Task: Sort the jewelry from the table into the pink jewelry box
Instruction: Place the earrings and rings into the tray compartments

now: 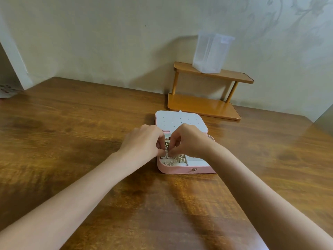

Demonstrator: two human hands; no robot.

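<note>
Two bare arms reach out from the near edge of the big brown wooden table. The table has lots of open room on the left side and along the near edge.

At the far edge, by the wall, stands a little wooden shelf with two levels. A see-through plastic tub sits on its top level. The shelf is just behind the box, to the right, and does not touch it.

The pink jewelry box sits in the middle of the table, toward the far edge. It is open. Its white lid with little holes lies flat behind the tray. Gold earrings lie in the small front pockets on the left. The pocket on the right looks white and bare.

The left hand and the right hand meet over the middle of the box. Their fingers are curled and the tips pinch together on something tiny and shiny. It is too small to tell what it is. A gold round piece shows between the hands.
</note>
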